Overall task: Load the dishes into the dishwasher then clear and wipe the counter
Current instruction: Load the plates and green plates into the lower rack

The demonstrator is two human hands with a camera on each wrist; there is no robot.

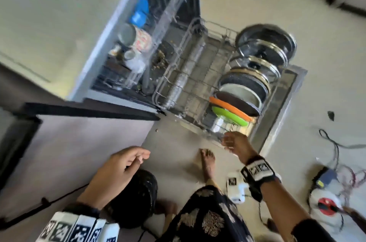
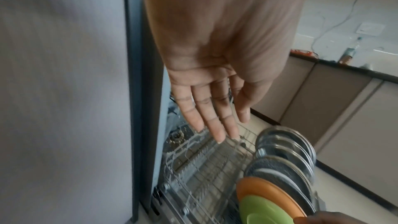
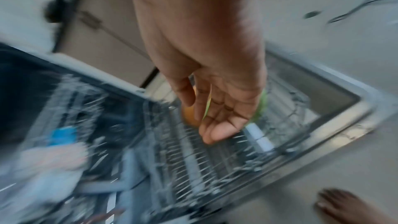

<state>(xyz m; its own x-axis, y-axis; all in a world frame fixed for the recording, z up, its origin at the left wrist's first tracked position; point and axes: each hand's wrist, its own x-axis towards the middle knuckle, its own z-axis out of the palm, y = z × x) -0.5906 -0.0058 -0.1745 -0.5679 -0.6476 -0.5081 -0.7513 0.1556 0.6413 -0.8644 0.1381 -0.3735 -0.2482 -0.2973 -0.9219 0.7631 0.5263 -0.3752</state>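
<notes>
In the pulled-out grey wire lower rack (image 1: 178,75), a round lime-green plastic plate (image 1: 227,116) stands beside a round orange plastic plate (image 1: 229,107), then dark speckled plates (image 1: 245,83) and shiny silver steel plates (image 1: 265,43). A bright blue plastic container (image 1: 138,17) sits in the upper rack. The person's garment (image 1: 210,218) is black with a pale beige floral print.

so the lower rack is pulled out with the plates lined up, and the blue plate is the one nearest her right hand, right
Not quite: the wire lower rack is pulled out with the plates lined up, but the round plastic plate nearest the right hand is the green plate, not blue, with a round orange plate behind it. The head view shows this.
</notes>
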